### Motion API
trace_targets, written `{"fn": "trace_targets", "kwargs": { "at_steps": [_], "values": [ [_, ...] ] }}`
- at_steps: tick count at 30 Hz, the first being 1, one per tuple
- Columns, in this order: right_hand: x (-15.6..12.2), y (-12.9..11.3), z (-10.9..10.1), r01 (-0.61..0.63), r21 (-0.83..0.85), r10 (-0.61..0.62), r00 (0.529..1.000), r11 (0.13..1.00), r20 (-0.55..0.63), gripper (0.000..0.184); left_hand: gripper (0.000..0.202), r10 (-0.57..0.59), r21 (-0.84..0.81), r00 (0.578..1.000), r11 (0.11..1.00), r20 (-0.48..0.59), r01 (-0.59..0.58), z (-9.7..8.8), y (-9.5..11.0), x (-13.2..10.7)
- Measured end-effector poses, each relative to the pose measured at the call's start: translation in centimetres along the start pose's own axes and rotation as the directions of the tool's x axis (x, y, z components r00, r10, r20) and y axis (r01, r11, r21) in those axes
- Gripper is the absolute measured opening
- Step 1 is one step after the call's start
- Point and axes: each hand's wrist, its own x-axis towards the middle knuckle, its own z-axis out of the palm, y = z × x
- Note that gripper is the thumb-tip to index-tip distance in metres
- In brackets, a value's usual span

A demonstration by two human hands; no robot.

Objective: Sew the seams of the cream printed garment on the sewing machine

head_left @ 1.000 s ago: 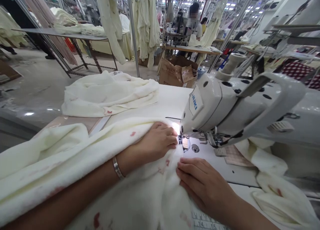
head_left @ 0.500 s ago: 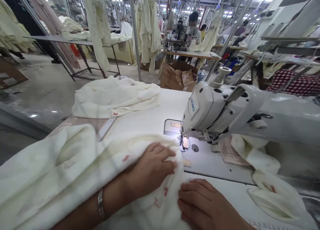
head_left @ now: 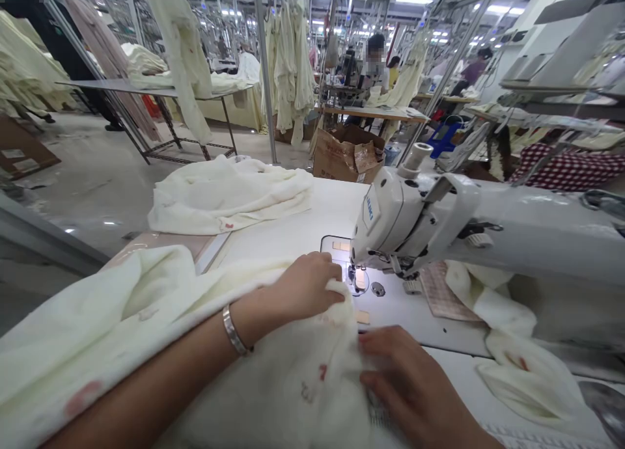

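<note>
A cream fleece cloth (head_left: 122, 325) with small red marks lies across the sewing table in front of me. My left hand (head_left: 305, 289), with a metal bangle on the wrist, is closed on the cloth's edge and lifts it just left of the needle of the white sewing machine (head_left: 415, 224). My right hand (head_left: 410, 380) rests with fingers together on the cloth's lower right edge, pinching it lightly. The presser foot and needle plate (head_left: 361, 280) lie bare just beyond my left fingers.
A folded cream pile (head_left: 229, 195) sits at the table's far left. More cream cloth (head_left: 517, 364) hangs under the machine arm at right. A cardboard box (head_left: 349, 153), metal racks with hanging garments and other workers stand beyond the table.
The cloth has been drawn back from under the needle toward me. My left hand went from flat on the cloth to gripping and lifting its edge; my right hand slid down and nearer.
</note>
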Motion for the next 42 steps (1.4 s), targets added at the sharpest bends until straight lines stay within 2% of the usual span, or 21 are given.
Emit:
{"fn": "trace_targets", "kwargs": {
  "at_steps": [2, 4, 7, 10, 11, 13, 15, 17, 24, 26, 30, 32, 36, 42],
  "values": [
    [0.4, -0.2, 0.4, -0.26, 0.183, 0.27, 0.963, 0.948, -0.028, 0.027, 0.017, -0.049, -0.132, 0.998, 0.99, 0.032, 0.053, -1.0, 0.4, -0.7],
    [1.4, -0.9, 1.1, -0.392, 0.416, 0.443, 0.896, 0.821, -0.03, 0.04, 0.018, -0.087, -0.303, 0.994, 0.948, 0.06, 0.101, -2.1, 0.7, -1.4],
    [3.0, -2.3, 2.1, -0.399, 0.694, 0.531, 0.847, 0.6, 0.028, 0.053, 0.021, -0.062, -0.496, 0.997, 0.865, 0.042, 0.075, -3.4, 1.1, -2.2],
    [4.0, -3.6, 2.4, -0.384, 0.829, 0.56, 0.822, 0.407, 0.106, 0.055, 0.023, -0.08, -0.614, 0.997, 0.787, 0.003, 0.065, -4.2, 1.4, -2.9],
    [4.1, -3.9, 2.3, -0.371, 0.853, 0.565, 0.817, 0.368, 0.112, 0.054, 0.025, -0.112, -0.65, 0.994, 0.755, 0.008, 0.091, -4.4, 1.4, -3.1],
    [4.0, -4.3, 1.9, -0.343, 0.874, 0.574, 0.814, 0.344, 0.093, 0.053, 0.027, -0.177, -0.732, 0.982, 0.66, 0.066, 0.168, -4.6, 1.6, -3.4],
    [3.7, -4.6, 1.5, -0.33, 0.874, 0.586, 0.808, 0.356, 0.067, 0.053, 0.03, -0.208, -0.796, 0.965, 0.552, 0.158, 0.249, -4.6, 1.8, -3.6],
    [3.4, -4.9, 1.2, -0.328, 0.868, 0.591, 0.805, 0.372, 0.051, 0.054, 0.032, -0.217, -0.821, 0.955, 0.494, 0.202, 0.286, -4.5, 2.0, -3.7],
    [3.0, -5.4, 1.6, -0.306, 0.862, 0.562, 0.826, 0.405, 0.029, 0.055, 0.038, -0.219, -0.852, 0.958, 0.45, 0.184, 0.266, -4.1, 2.1, -4.5],
    [2.9, -5.4, 1.9, -0.29, 0.842, 0.543, 0.84, 0.456, -0.005, 0.056, 0.037, -0.205, -0.845, 0.965, 0.476, 0.165, 0.246, -4.2, 2.1, -4.9],
    [2.5, -5.1, 2.1, -0.217, 0.698, 0.453, 0.875, 0.682, -0.171, 0.047, 0.033, -0.142, -0.863, 0.982, 0.471, 0.126, 0.179, -4.6, 2.0, -5.9],
    [2.3, -5.0, 2.0, -0.206, 0.619, 0.42, 0.88, 0.758, -0.222, 0.041, 0.033, -0.138, -0.873, 0.984, 0.461, 0.11, 0.162, -4.8, 2.1, -6.5],
    [1.8, -5.0, 1.7, -0.267, 0.494, 0.418, 0.88, 0.827, -0.224, 0.023, 0.032, -0.14, -0.877, 0.986, 0.459, 0.087, 0.142, -5.2, 2.1, -7.5],
    [1.6, -5.5, 1.5, -0.218, 0.444, 0.355, 0.9, 0.869, -0.253, 0.019, 0.036, -0.128, -0.898, 0.987, 0.417, 0.093, 0.139, -5.2, 2.0, -8.4]
  ]
}}
